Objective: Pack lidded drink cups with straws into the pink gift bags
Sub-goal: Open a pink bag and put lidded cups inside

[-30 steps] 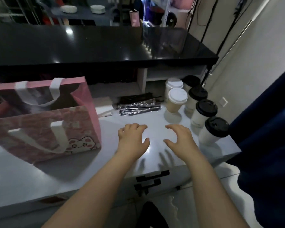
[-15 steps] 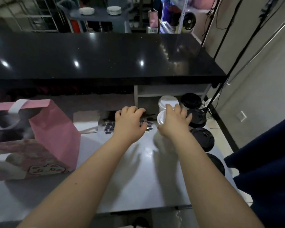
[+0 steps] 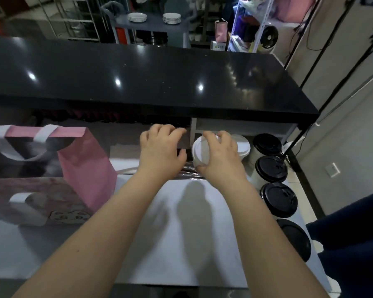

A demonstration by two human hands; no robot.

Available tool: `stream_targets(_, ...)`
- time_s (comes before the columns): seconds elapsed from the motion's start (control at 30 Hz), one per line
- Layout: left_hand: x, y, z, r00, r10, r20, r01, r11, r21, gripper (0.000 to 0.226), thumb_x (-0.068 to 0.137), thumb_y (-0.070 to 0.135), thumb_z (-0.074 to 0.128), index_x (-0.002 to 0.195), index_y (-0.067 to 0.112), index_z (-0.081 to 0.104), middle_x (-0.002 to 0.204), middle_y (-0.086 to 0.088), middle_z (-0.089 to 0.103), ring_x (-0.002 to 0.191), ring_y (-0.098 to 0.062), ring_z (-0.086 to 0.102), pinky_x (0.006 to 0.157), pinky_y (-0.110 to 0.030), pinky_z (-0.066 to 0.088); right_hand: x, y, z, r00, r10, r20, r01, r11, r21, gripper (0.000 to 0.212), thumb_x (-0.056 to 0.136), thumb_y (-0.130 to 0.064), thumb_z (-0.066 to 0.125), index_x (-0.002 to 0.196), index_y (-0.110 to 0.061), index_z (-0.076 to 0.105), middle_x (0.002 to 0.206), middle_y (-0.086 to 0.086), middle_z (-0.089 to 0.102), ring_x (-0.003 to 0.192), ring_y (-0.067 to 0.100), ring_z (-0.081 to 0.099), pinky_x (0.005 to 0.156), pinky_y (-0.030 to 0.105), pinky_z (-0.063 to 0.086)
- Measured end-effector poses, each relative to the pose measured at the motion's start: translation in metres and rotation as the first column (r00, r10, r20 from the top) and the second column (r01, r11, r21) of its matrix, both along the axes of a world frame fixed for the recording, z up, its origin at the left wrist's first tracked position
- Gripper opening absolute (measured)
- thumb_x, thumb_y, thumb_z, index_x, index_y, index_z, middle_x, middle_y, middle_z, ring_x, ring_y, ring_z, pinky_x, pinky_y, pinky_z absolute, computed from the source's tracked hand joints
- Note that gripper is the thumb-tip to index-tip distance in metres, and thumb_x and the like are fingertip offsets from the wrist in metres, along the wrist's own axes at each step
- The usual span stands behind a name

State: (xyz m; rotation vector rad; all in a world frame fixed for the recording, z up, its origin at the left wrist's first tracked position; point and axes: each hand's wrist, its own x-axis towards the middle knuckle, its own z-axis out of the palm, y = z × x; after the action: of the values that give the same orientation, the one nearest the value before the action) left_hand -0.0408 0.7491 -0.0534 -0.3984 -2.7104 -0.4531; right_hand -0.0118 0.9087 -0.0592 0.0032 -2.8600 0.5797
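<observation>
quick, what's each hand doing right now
Left hand: fingers curled over the straws; cannot tell if it holds any.
Right hand: holding the white-lidded cup.

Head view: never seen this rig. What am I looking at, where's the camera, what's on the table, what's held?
No machine here: a person works bare-handed. The single picture comes from a wide-angle camera worn on their head, looking forward and down. On the white table an open pink gift bag stands at the left, wrapped straws lie in the middle, and a row of black-lidded cups runs along the right edge. The right hand grips a white-lidded cup around its lid; a second white-lidded cup stands behind it. The left hand is curled over the straws; whether it holds one cannot be seen.
</observation>
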Motion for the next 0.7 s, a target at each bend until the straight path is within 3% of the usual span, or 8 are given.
stream_targets(0.23, -0.005, -0.103, 0.068, 0.996, 0.094, -0.010, -0.094, 0.995, -0.028, 0.044, 0.083, 0.039, 0.063, 0.126, 0.035, 0.061, 0.119, 0.006, 0.061, 0.120, -0.024, 0.044, 0.096, -0.041, 0.030, -0.018, -0.073, 0.059, 0.988, 0.047, -0.148, -0.058, 0.996, -0.070, 0.082, 0.071, -0.042, 0.078, 0.140, -0.030, 0.037, 0.140, 0.005, 0.031, 0.123, 0.029, 0.030, 0.102, 0.042, 0.035)
stream_targets(0.37, 0.010, -0.184, 0.076, 0.994, 0.103, -0.023, -0.104, 0.994, -0.027, 0.041, 0.082, 0.038, 0.065, 0.123, 0.034, 0.063, 0.119, 0.007, 0.060, 0.121, -0.020, 0.044, 0.097, -0.040, 0.029, -0.018, -0.130, 0.075, 0.975, 0.096, -0.200, -0.141, 0.963, -0.227, 0.084, 0.070, -0.043, 0.079, 0.141, -0.035, 0.037, 0.142, -0.004, 0.030, 0.128, 0.021, 0.025, 0.109, 0.043, 0.033)
stream_targets(0.47, 0.021, -0.245, 0.077, 0.995, 0.097, -0.028, -0.095, 0.995, 0.039, 0.037, 0.079, 0.035, 0.069, 0.116, 0.032, 0.068, 0.116, 0.010, 0.063, 0.121, -0.017, 0.048, 0.097, -0.039, 0.032, -0.020, -0.181, 0.095, 0.971, 0.076, -0.225, -0.162, 0.906, -0.392, 0.080, 0.070, -0.046, 0.078, 0.139, -0.041, 0.037, 0.132, -0.016, 0.029, 0.122, 0.009, 0.023, 0.104, 0.033, 0.027)
stream_targets(0.57, 0.026, -0.302, 0.072, 0.997, 0.077, -0.032, -0.073, 0.990, 0.123, 0.032, 0.076, 0.034, 0.074, 0.107, 0.030, 0.072, 0.106, 0.011, 0.068, 0.112, -0.016, 0.053, 0.094, -0.038, 0.037, -0.022, -0.235, 0.114, 0.970, 0.070, -0.233, -0.183, 0.843, -0.506, 0.075, 0.073, -0.044, 0.079, 0.137, -0.044, 0.040, 0.133, -0.014, 0.031, 0.129, 0.012, 0.025, 0.100, 0.030, 0.026)
stream_targets(0.7, 0.017, -0.362, 0.058, 0.990, -0.052, 0.129, 0.035, 0.991, 0.133, 0.023, 0.078, 0.035, 0.074, 0.100, 0.030, 0.073, 0.093, 0.012, 0.066, 0.094, -0.013, 0.057, 0.086, -0.040, 0.049, -0.018, -0.306, 0.118, 0.969, 0.166, -0.182, -0.233, 0.853, -0.467, 0.075, 0.072, -0.044, 0.080, 0.136, -0.042, 0.042, 0.129, -0.014, 0.033, 0.128, 0.014, 0.028, 0.099, 0.031, 0.030)
